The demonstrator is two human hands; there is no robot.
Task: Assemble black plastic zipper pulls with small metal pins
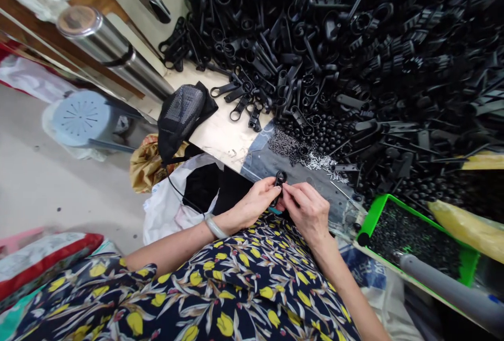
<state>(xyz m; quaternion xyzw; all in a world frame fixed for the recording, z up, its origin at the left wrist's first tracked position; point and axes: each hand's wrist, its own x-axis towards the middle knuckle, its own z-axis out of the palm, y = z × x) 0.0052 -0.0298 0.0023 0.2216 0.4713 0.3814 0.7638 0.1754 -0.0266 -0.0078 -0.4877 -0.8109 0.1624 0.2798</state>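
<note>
Close to my body at the table's edge, my left hand [258,200] grips a small black plastic part with a ring end [280,177]. My right hand [307,207] pinches at the same part from the other side, its thumb and fingertips pressed together; whether a tiny piece sits between them I cannot make out. Just beyond the hands lie silver metal pins [321,162], a patch of tiny dark pieces [284,144] and round black beads [331,133]. Behind them rises a large heap of black plastic parts [299,41].
A green tray [380,207] of small dark bits stands on the right, beside a grey cylinder [444,286] and a yellow plastic bag [466,228]. On the left are a black mesh pouch [183,110], a steel flask [114,49] and a blue stool [82,119].
</note>
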